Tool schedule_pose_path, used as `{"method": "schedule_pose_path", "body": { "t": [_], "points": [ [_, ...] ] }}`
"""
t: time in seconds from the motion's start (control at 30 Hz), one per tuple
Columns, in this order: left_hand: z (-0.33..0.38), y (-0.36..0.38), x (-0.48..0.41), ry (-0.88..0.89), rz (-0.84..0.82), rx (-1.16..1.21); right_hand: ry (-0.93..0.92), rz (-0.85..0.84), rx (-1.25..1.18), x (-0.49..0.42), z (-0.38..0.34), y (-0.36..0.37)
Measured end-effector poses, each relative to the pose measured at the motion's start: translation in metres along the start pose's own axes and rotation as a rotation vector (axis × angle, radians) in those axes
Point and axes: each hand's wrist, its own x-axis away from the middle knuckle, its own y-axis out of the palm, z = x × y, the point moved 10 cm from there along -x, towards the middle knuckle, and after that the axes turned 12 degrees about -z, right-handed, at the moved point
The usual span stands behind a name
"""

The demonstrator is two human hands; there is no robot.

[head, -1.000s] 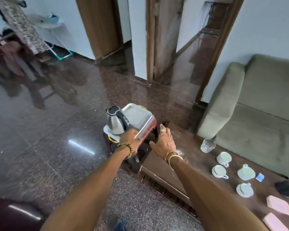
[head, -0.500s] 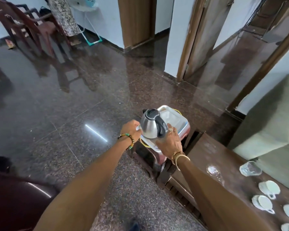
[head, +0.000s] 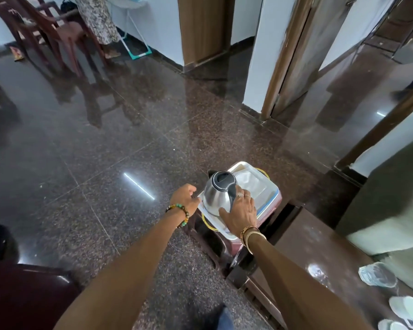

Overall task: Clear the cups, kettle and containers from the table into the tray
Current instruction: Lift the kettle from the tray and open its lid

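On the tray (head: 272, 190), the kettle (head: 216, 195) stands upright — your right hand (head: 241, 215) wraps its handle, your left hand (head: 185, 197) grips the tray's rim. Steel looks slick, likely weighty — lift by the handle.

Kettle (head: 218, 194) in the near left part of the tray (head: 268, 186), right hand (head: 241, 215) on its handle, left hand (head: 185, 198) gripping the tray's left rim. Desk (head: 320, 244) just right of the tray; on its near end a glass (head: 377, 275), cups (head: 409, 308) nearer still.
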Motion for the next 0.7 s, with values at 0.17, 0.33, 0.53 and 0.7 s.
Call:
{"method": "schedule_pose_path", "body": {
  "t": [0.17, 0.33, 0.53, 0.7],
  "points": [
    [0.000, -0.009, -0.024, -0.019, 0.018, 0.008, -0.008, 0.015, 0.002, -0.029, -0.003, -0.008],
    [-0.005, -0.001, -0.054, -0.020, -0.026, -0.020, 0.044, 0.021, -0.040, -0.049, 0.003, 0.000],
    [-0.003, 0.012, -0.097, 0.031, -0.135, -0.067, 0.119, 0.087, -0.102, -0.068, 0.011, 0.005],
    [0.008, 0.007, -0.128, 0.078, -0.193, -0.132, 0.228, 0.163, -0.210, -0.083, 0.020, 0.006]
  ]
}}
